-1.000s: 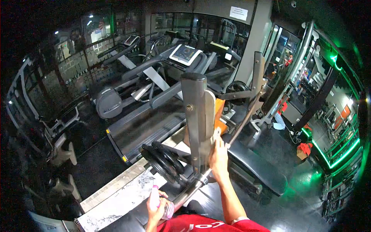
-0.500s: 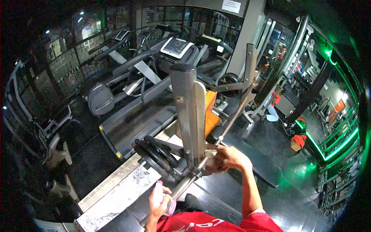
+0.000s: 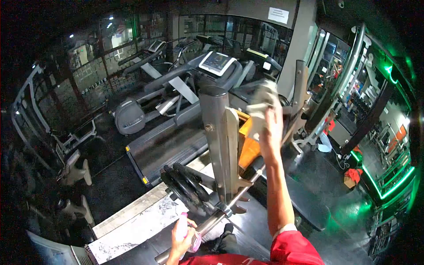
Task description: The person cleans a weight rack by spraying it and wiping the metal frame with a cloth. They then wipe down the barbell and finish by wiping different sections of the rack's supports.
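Observation:
My left hand is closed round a pink, see-through spray bottle, low in the view beside the end of a steel barbell. Raised in front of me, my right hand grips a pale cloth, both smeared by motion. That hand is above the bar and right of the grey metal upright of a bench rack. The barbell lies across the rack, passing the upright's hooks. Black weight plates hang on a peg to the upright's left.
A treadmill stands beyond the rack, with an elliptical-type machine behind it. The rack's second upright is farther right. A dark padded bench lies beneath the bar. A box with red cloth sits on the floor.
My right hand has left the bar beside the near upright and risen up and away with the cloth. The left hand still holds the bottle. The view has shifted slightly.

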Demonstrator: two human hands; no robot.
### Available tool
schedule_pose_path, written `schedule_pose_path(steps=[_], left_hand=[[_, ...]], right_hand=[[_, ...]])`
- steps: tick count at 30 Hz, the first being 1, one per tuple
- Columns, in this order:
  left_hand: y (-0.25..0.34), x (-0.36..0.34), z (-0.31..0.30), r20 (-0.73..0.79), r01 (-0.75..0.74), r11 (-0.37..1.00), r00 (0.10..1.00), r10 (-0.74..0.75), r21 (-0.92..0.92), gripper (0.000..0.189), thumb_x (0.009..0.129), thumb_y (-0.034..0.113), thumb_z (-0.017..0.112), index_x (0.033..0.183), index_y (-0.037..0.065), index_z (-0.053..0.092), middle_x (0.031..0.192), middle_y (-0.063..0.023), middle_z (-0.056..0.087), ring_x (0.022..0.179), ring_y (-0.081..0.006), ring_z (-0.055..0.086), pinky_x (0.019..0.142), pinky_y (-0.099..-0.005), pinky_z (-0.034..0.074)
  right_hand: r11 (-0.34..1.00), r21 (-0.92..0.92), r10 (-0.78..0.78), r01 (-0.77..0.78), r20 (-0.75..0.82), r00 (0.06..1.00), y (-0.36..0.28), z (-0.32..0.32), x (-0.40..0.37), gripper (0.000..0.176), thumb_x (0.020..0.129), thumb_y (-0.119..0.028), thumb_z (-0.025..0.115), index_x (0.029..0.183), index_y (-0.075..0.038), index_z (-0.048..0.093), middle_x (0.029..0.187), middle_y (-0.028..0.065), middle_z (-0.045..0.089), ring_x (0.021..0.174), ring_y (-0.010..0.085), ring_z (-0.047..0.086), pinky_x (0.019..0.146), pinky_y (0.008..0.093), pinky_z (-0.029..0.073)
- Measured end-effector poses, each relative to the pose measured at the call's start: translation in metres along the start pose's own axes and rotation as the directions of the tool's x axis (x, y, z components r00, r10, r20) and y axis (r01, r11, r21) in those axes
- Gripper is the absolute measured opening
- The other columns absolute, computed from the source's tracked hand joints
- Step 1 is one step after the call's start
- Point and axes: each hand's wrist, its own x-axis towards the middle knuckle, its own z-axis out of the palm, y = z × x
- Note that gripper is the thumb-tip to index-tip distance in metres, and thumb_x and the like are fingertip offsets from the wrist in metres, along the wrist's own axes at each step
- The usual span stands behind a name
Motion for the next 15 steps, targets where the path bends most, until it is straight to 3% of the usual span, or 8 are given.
schedule_pose_path(steps=[2, 4, 5, 8, 10, 12, 14, 15], left_hand=[[0.000, 0.000, 0.009, -0.061, 0.064, 0.998, 0.996, -0.065, -0.020, 0.030, 0.084, -0.005, 0.051, 0.114, -0.002, 0.045, 0.090, -0.0090, 0.058, 0.063, -0.0115, 0.061, 0.059, -0.0260, 0.051], [-0.002, -0.002, 0.017, -0.076, 0.065, 0.998, 0.995, -0.065, -0.002, 0.030, 0.084, -0.006, 0.051, 0.113, -0.003, 0.045, 0.090, -0.0092, 0.058, 0.063, -0.0118, 0.061, 0.059, -0.0265, 0.051], [-0.003, -0.002, 0.022, -0.084, 0.066, 0.998, 0.994, -0.065, 0.009, 0.029, 0.084, -0.006, 0.051, 0.112, -0.003, 0.045, 0.090, -0.0095, 0.058, 0.063, -0.0121, 0.061, 0.060, -0.0271, 0.052], [-0.009, -0.001, 0.033, -0.145, 0.037, 0.999, 0.989, -0.037, -0.003, 0.032, 0.084, -0.006, 0.051, 0.115, -0.003, 0.044, 0.090, -0.0102, 0.058, 0.063, -0.0123, 0.062, 0.059, -0.0272, 0.052], [-0.015, 0.004, 0.044, -0.204, 0.024, 0.997, 0.978, -0.038, -0.070, 0.031, 0.084, -0.007, 0.051, 0.114, -0.003, 0.044, 0.090, -0.0111, 0.058, 0.062, -0.0118, 0.061, 0.058, -0.0265, 0.052], [-0.019, 0.010, 0.054, -0.216, -0.002, 1.000, 0.976, 0.004, 0.012, 0.031, 0.084, -0.007, 0.051, 0.114, -0.004, 0.044, 0.091, -0.0111, 0.059, 0.062, -0.0116, 0.061, 0.059, -0.0263, 0.052], [-0.017, 0.018, 0.067, -0.244, -0.015, 1.000, 0.970, 0.020, 0.019, 0.031, 0.084, -0.008, 0.050, 0.114, -0.004, 0.044, 0.090, -0.0109, 0.059, 0.063, -0.0116, 0.062, 0.059, -0.0263, 0.052], [-0.016, 0.024, 0.074, -0.249, -0.026, 0.999, 0.968, 0.031, 0.024, 0.030, 0.084, -0.008, 0.050, 0.113, -0.004, 0.044, 0.090, -0.0106, 0.059, 0.063, -0.0117, 0.062, 0.060, -0.0263, 0.052]], right_hand=[[0.997, -0.071, 0.059, -0.034, 0.378, 0.924, 0.026, 0.020, 0.014, 0.034, 0.093, -0.018, 0.046, 0.124, -0.005, 0.051, 0.117, 0.0080, 0.056, 0.106, 0.0181, 0.052, 0.095, 0.0297, 0.038], [0.983, -0.169, 0.115, -0.068, 0.283, 0.952, 0.018, 0.034, -0.002, 0.032, 0.092, -0.014, 0.046, 0.121, -0.003, 0.052, 0.113, 0.0093, 0.058, 0.104, 0.0185, 0.052, 0.095, 0.0293, 0.038], [0.995, -0.094, 0.069, -0.040, 0.332, 0.941, 0.029, 0.027, -0.007, 0.030, 0.092, -0.011, 0.045, 0.119, -0.001, 0.051, 0.108, 0.0105, 0.060, 0.102, 0.0185, 0.052, 0.093, 0.0293, 0.038], [0.964, -0.227, 0.204, -0.137, 0.307, 0.929, 0.026, 0.004, -0.039, 0.026, 0.092, -0.010, 0.045, 0.115, -0.001, 0.053, 0.101, 0.0103, 0.059, 0.096, 0.0156, 0.053, 0.087, 0.0288, 0.041], [0.943, -0.251, 0.307, -0.220, 0.396, 0.866, 0.048, -0.020, -0.060, 0.025, 0.092, -0.009, 0.045, 0.115, -0.002, 0.054, 0.096, 0.0081, 0.058, 0.092, 0.0145, 0.053, 0.084, 0.0284, 0.042], [0.922, -0.223, 0.386, -0.316, 0.484, 0.786, 0.076, -0.047, -0.084, 0.023, 0.093, -0.009, 0.046, 0.113, -0.001, 0.055, 0.091, 0.0056, 0.057, 0.087, 0.0129, 0.052, 0.081, 0.0277, 0.043], [0.925, -0.279, 0.376, -0.257, 0.583, 0.720, 0.092, -0.073, -0.100, 0.024, 0.094, -0.008, 0.046, 0.115, -0.002, 0.055, 0.091, 0.0045, 0.058, 0.084, 0.0124, 0.052, 0.079, 0.0276, 0.043], [0.886, -0.276, 0.459, -0.373, 0.637, 0.619, 0.096, -0.083, -0.103, 0.026, 0.094, -0.009, 0.046, 0.117, -0.002, 0.055, 0.092, 0.0047, 0.059, 0.084, 0.0125, 0.053, 0.078, 0.0279, 0.044]])
